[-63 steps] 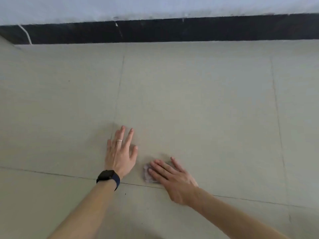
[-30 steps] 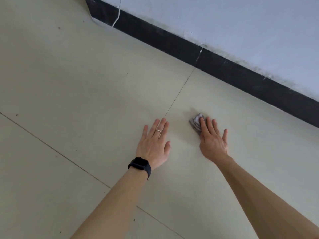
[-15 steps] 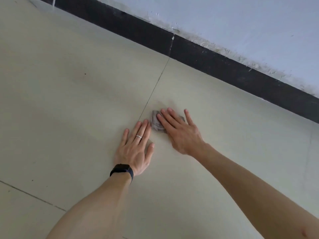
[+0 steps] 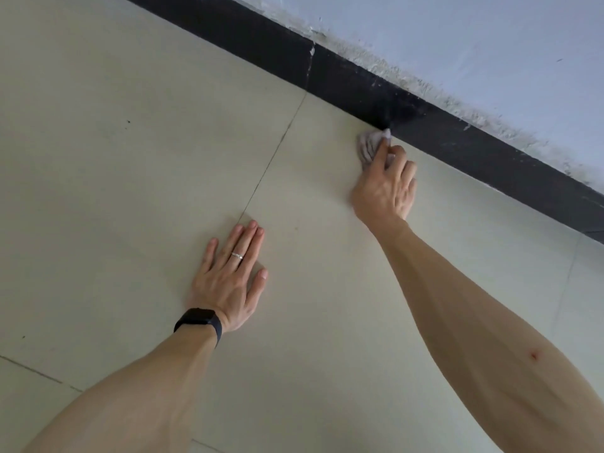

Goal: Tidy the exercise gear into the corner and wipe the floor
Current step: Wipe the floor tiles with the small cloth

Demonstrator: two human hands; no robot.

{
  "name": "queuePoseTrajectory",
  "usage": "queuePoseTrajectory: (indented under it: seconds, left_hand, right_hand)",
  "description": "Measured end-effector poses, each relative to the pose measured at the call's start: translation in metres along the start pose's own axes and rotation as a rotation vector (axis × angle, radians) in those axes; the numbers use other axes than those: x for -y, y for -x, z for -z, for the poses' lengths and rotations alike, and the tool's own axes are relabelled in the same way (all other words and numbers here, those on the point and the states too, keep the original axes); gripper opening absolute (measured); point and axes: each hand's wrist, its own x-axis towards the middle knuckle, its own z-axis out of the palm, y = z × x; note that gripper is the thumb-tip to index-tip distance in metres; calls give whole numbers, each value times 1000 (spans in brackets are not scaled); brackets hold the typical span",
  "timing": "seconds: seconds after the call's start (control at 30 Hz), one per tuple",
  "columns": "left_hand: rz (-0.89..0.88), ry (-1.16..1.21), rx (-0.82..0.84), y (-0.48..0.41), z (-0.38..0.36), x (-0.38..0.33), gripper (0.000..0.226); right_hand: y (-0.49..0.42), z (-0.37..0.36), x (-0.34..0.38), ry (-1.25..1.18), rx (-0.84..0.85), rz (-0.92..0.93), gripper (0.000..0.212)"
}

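Note:
A small grey crumpled cloth (image 4: 367,146) lies on the pale tiled floor (image 4: 130,158), right at the foot of the black skirting board (image 4: 343,73). My right hand (image 4: 385,188) presses it down with straight fingers; most of the cloth is hidden under them. Nearer to me, my left hand (image 4: 232,279) rests flat on a tile with fingers spread, wearing a ring and a black wristband. No exercise gear is in view.
The black skirting board runs diagonally from top centre to the right edge, with a rough white wall (image 4: 490,44) above it. Thin grout lines (image 4: 271,158) cross the floor.
My right hand has slid the cloth away from my left hand, up and to the right, until it meets the skirting board. My left hand has stayed flat on the floor.

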Motion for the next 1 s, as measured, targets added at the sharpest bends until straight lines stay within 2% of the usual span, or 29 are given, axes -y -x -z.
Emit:
queuePoseTrajectory:
  seconds: [0.13, 0.2, 0.23, 0.3, 0.37, 0.43, 0.5, 0.53, 0.6, 0.7, 0.77, 0.8, 0.87, 1.0]
  left_hand:
    - [4, 10, -17, 0, 0, -1, 66]
    - [2, 13, -22, -1, 1, -2, 66]
    - [2, 12, -15, -1, 1, -2, 66]
    - [9, 15, 2, 0, 2, -2, 66]
    - [18, -1, 4, 0, 0, -3, 65]
    - [12, -25, 10, -1, 0, -3, 65]
    - [5, -30, 5, -1, -1, -2, 64]
    - [9, -21, 6, -1, -1, -1, 64]
    - [23, -6, 19, -1, 1, -3, 64]
    - [28, -28, 20, -1, 2, -5, 64]
    - [41, -32, 32, -3, 2, -5, 64]
    - [48, -31, 44, -2, 2, -4, 64]
    - [59, -31, 53, -1, 2, -6, 64]
    - [104, -117, -2, -2, 12, -26, 68]
  right_hand:
    - [22, 10, -87, -26, -89, -358, 65]
    - [20, 9, -90, -62, -51, -513, 67]
    - [25, 7, -80, -70, -30, -516, 68]
    - [48, -1, -39, -72, -20, -320, 72]
    - [86, -11, 10, -75, 8, 80, 72]
    - [129, -19, 39, -54, 109, 454, 68]
    - [145, -22, 29, -53, 134, 601, 66]
    - [143, -23, 9, -57, 78, 590, 63]
    - [127, -20, -47, -26, -42, 377, 60]
    - [109, -7, -145, -53, -85, -127, 61]
    - [120, -4, -172, -120, -107, -370, 59]
    - [132, -6, -169, -124, -119, -413, 60]
    - [165, -10, -150, -136, -134, -336, 63]
    - [213, -16, -141, -86, -59, 234, 63]
